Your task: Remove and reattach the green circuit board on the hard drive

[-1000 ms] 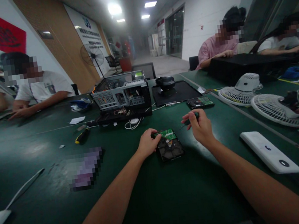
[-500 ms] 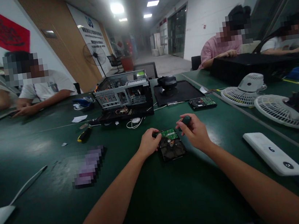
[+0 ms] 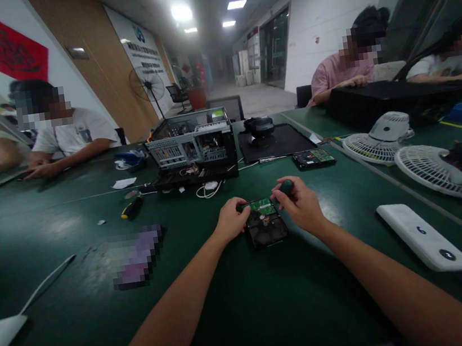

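Note:
A hard drive [image 3: 267, 230] lies on the green table in front of me, its green circuit board facing up at the far end. My left hand [image 3: 232, 219] is closed on the drive's far left corner, with the thumb resting by the circuit board. Just off the right edge of the drive, my right hand [image 3: 302, 204] grips a screwdriver by its dark green handle [image 3: 287, 186]. The fingers hide most of the shaft, and I cannot see whether the tip touches a screw.
An opened computer case [image 3: 191, 147] stands beyond my hands. Another hard drive [image 3: 313, 158] lies right of it, near a black panel [image 3: 248, 147]. A yellow-black screwdriver [image 3: 132, 207] and phone [image 3: 141, 257] lie left; a white power bank [image 3: 424, 237] and fan parts [image 3: 380, 139] lie right. Several people sit around.
Both hands and the hard drive hold almost the same place. The whole view has shifted very slightly to the right.

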The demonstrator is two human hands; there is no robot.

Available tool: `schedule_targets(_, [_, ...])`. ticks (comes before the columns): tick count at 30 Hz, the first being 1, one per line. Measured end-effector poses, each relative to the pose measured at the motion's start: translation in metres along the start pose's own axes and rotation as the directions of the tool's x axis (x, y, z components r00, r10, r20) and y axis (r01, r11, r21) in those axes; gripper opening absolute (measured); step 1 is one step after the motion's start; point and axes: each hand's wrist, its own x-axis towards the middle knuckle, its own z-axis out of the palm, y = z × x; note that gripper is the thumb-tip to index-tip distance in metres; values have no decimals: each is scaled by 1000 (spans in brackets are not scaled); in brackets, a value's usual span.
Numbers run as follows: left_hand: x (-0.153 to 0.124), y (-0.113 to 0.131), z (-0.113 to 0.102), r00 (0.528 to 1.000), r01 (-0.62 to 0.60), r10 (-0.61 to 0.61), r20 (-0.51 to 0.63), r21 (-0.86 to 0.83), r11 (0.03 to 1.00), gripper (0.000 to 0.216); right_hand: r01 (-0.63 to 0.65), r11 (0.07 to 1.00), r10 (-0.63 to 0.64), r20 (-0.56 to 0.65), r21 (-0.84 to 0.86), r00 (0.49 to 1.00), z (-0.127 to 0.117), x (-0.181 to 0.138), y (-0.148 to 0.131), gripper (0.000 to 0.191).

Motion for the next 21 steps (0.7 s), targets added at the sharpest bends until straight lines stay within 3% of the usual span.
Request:
schedule_targets(7, [-2, 1, 1, 999, -19, 20, -32, 53, 998, 31, 22, 999, -21, 15, -25, 1000, -2, -1, 0, 55])
schedule_targets(17, [-2, -1, 0, 995, -65, 73, -62, 120, 991, 29, -52, 959, 37, 59, 280, 998, -3, 4, -14, 33])
schedule_targets(21, [-2, -2, 1, 997, -41, 49, -64, 113, 993, 30, -70, 946, 43, 94, 318, 995, -5, 7, -15, 29])
